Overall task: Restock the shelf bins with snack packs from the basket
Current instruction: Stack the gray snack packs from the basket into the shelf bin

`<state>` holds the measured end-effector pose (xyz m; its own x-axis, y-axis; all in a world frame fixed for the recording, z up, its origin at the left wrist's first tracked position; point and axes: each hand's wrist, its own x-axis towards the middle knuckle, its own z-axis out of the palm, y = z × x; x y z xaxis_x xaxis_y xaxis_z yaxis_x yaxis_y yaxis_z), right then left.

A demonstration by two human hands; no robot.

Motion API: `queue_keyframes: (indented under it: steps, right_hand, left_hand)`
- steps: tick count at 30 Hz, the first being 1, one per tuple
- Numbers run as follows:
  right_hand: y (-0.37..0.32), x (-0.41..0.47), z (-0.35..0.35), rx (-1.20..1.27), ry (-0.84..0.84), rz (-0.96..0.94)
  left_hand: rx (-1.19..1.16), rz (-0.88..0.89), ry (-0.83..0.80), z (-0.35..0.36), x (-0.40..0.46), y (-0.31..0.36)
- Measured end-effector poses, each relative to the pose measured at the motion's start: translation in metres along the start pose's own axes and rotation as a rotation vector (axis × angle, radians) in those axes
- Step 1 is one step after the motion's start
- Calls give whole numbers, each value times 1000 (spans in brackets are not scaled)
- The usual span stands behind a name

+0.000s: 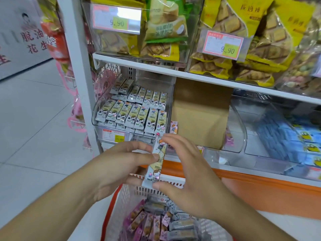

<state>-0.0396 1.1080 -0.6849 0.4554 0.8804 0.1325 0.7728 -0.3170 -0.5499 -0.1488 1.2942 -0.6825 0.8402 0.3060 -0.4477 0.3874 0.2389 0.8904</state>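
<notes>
- I have both hands on one long pale-yellow foil snack pack: left hand pinching its side, right hand clasping top and bottom, probably to square it.
- It hangs upright above the white-and-red plastic basket.
- At 12 o'clock sits the clear plastic shelf bin, its matching packs in tidy rows, with room at the front right.

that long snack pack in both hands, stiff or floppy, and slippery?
The snack pack probably stays fairly stiff: it stands straight between the left hand and right hand, unbent. Its glossy wrapper looks slippery. Likely light, since fingertips alone carry it.
</notes>
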Motion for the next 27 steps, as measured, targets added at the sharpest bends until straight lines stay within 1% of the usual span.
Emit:
queue_keyframes:
  steps: [4,7,8,9,10,12,13,14,15,17,20,25,27]
  right_hand:
    - [3,10,8,32,27,49]
    - [4,17,9,66,54,52]
    - [4,22,8,72,59,59]
    - [2,31,6,75,64,66]
    - [1,41,4,78,70,72]
    - [-2,70,1,79,103,77]
    - [-2,87,-1,75,124,76]
    - [-3,104,-2,69,139,72]
    - [-2,124,-1,64,142,71]
    - [1,165,0,48,121,82]
    - [8,224,5,-12,112,116]
    - [25,294,10,-100,82,157]
    - [29,310,8,-98,32,196]
  left_hand:
    - [19,-2,-5,4,2,6]
    - [-36,15,19,0,2,17]
    - [-36,45,44,-4,4,20]
    - [22,93,116,-11,6,21]
    - [152,162,224,-21,10,23]
    - [510,300,434,-45,17,24]
    - [685,334,504,-57,19,23]
    - [812,355,548,-70,23,21]
    - [882,367,577,-81,26,18]
    - [913,336,589,-97,31,13]
    - [850,281,550,-103,35,9]
    - [780,305,557,-100,35,12]
    - [788,301,567,-102,36,12]
